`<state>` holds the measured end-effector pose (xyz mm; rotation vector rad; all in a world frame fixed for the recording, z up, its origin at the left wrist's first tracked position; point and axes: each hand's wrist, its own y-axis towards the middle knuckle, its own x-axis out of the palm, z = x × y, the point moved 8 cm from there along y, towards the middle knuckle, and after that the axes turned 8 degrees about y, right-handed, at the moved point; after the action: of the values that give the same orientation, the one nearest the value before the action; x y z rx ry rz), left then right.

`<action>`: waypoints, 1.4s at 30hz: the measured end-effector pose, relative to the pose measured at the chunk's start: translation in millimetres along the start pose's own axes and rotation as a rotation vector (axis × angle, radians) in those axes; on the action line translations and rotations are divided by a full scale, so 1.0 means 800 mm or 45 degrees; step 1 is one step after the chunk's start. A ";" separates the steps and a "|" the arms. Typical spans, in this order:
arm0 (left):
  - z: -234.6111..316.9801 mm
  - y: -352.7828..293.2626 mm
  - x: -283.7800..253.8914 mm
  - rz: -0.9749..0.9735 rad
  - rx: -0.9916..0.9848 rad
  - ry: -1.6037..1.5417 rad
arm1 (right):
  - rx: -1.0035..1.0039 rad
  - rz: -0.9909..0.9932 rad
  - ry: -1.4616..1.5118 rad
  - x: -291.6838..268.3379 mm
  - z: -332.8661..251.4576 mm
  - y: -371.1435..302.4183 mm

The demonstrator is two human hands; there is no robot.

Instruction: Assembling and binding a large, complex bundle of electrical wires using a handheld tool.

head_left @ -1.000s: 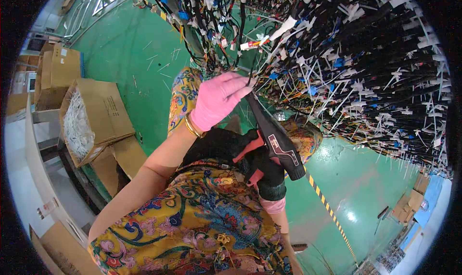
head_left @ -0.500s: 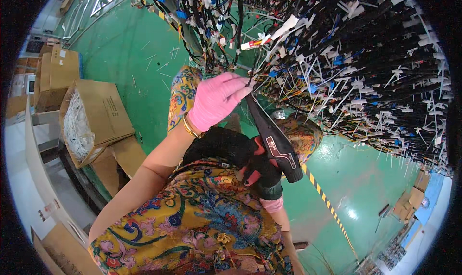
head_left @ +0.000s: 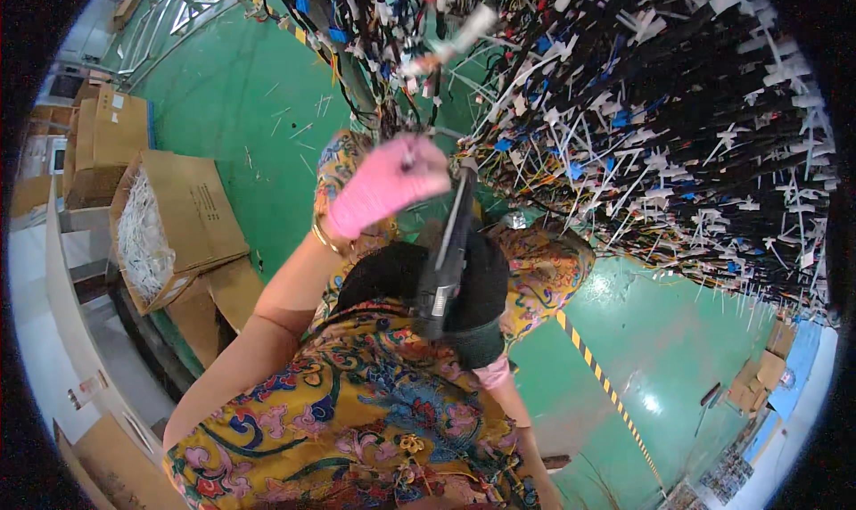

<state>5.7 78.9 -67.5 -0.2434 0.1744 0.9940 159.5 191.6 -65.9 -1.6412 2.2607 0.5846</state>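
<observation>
My right hand [head_left: 486,287], in a black covering with pink glove showing at the wrist, grips a black cable tie gun [head_left: 443,283]. The gun is smeared by motion and its nose points up toward the wiring. Left of that nose is my left hand [head_left: 388,187] in a pink glove, its fingers curled. A small dark spot shows between them, too blurred to name. Just beyond hangs a bundle of black wires [head_left: 390,113] with white and blue connectors. A white connector end [head_left: 464,33] swings above it, also blurred.
A dense mass of wire harnesses [head_left: 678,135] with white ties fills the upper right. At left, an open cardboard box [head_left: 192,207] holds white strips in clear plastic. Tie scraps lie on the green floor [head_left: 223,135]. Striped tape [head_left: 606,381] runs along the right.
My left hand has moved left, away from the gun's nose. The gun has swung left and more upright in my right hand. The white connector end above has shifted up and left.
</observation>
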 end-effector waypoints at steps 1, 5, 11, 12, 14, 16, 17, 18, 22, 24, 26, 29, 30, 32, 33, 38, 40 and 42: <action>-0.007 0.000 0.009 -0.062 0.008 0.185 | -0.175 0.052 -0.281 -0.003 -0.027 0.017; -0.002 -0.003 0.003 -0.026 0.024 0.071 | -0.256 -0.108 -0.448 0.003 -0.053 0.039; 0.011 -0.013 -0.007 0.069 0.124 0.367 | -0.369 -0.041 -0.547 0.017 -0.052 0.041; 0.012 -0.011 -0.008 0.090 0.158 0.355 | -0.350 -0.072 -0.571 0.017 -0.054 0.043; 0.019 -0.008 -0.008 0.110 0.303 0.502 | -0.341 -0.076 -0.637 0.017 -0.048 0.042; 0.020 -0.012 -0.012 0.181 0.383 0.535 | -0.378 -0.065 -0.563 0.016 -0.059 0.045; 0.021 -0.016 -0.017 0.230 0.444 0.561 | -0.385 -0.066 -0.487 0.016 -0.062 0.046; 0.019 -0.012 -0.019 0.177 0.343 0.482 | -0.407 -0.047 -0.503 0.013 -0.058 0.045; -0.018 -0.020 -0.110 0.606 0.186 -0.193 | -0.476 0.027 -0.415 -0.010 -0.046 0.031; -0.057 -0.033 -0.164 0.878 0.079 -0.685 | -0.264 0.100 -0.312 -0.023 -0.031 0.024; -0.054 -0.039 -0.205 0.952 0.146 -0.733 | -0.232 0.122 -0.332 -0.036 -0.011 0.019; -0.038 -0.028 -0.221 0.848 -0.048 -0.206 | -0.114 0.160 -0.290 -0.049 0.046 0.005; -0.017 -0.018 -0.209 0.598 0.029 0.140 | -0.261 0.207 -0.277 -0.049 0.030 0.003; 0.012 -0.005 -0.185 0.253 0.288 1.215 | -0.150 0.168 -0.065 -0.048 0.030 0.007; 0.053 -0.001 -0.173 0.116 0.208 1.357 | -0.158 0.186 -0.072 -0.048 0.038 0.004; 0.344 -0.003 -0.097 0.289 1.257 0.387 | -0.386 0.249 -0.474 -0.058 0.041 -0.016; 0.416 0.041 -0.076 0.279 1.500 0.131 | -0.253 0.181 -0.345 -0.059 0.039 -0.019; 0.469 0.102 -0.079 0.425 1.263 0.138 | 0.150 0.113 0.361 -0.044 0.038 -0.016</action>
<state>-84.5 176.1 298.5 0.6600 0.7947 1.1110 182.4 231.9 -79.0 -1.6616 2.5230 0.2430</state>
